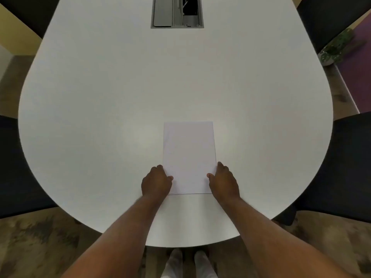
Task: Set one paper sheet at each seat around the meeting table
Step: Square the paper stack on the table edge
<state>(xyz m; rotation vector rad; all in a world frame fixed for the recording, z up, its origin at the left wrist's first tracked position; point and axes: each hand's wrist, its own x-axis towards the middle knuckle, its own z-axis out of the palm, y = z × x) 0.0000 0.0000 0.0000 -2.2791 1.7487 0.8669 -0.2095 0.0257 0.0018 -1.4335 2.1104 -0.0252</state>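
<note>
A white stack of paper sheets (189, 155) lies flat on the white meeting table (100, 97), near its rounded front end. My left hand (156, 182) grips the stack's lower left edge, thumb on top. On the lower right edge, my right hand (223, 181) holds it the same way. A thin offset line at the bottom edge shows more than one sheet. No other paper lies on the table.
A grey cable box (177, 13) with one open flap is set into the table's middle at the back. Dark chairs stand at the left (18, 165), right (349, 163) and both far corners. A potted plant (337, 47) stands at the right.
</note>
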